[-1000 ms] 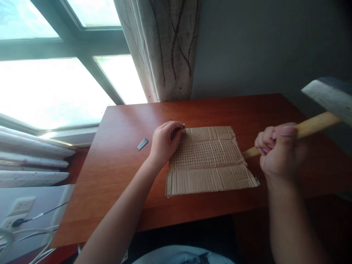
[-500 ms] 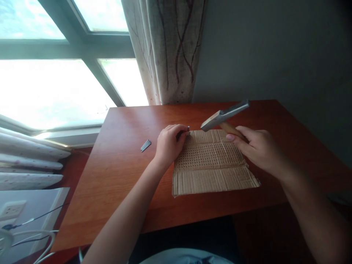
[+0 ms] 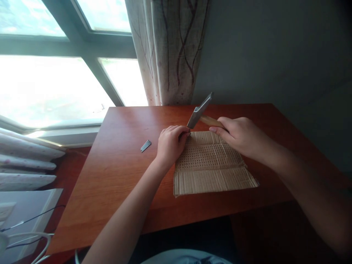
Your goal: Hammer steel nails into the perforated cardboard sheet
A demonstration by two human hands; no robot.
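A piece of brown cardboard lies on the wooden table, its middle band dotted with rows of small holes. My left hand rests at its far left corner, thumb and forefinger pinching a nail that stands upright and is mostly hidden. The wooden handle of a hammer is in my right hand, fingers wrapped round it. The hammer's striking face is right at the top of the nail. Left of my left hand lies a small bundle of loose nails.
The reddish wooden table reaches to the wall at the back. A curtain hangs behind it, beside a window on the left. White cables and a wall socket are at lower left.
My right hand has swung the hammer left and down, from raised above the cardboard to the nail's top. My left hand keeps its pinch in nearly the same place.
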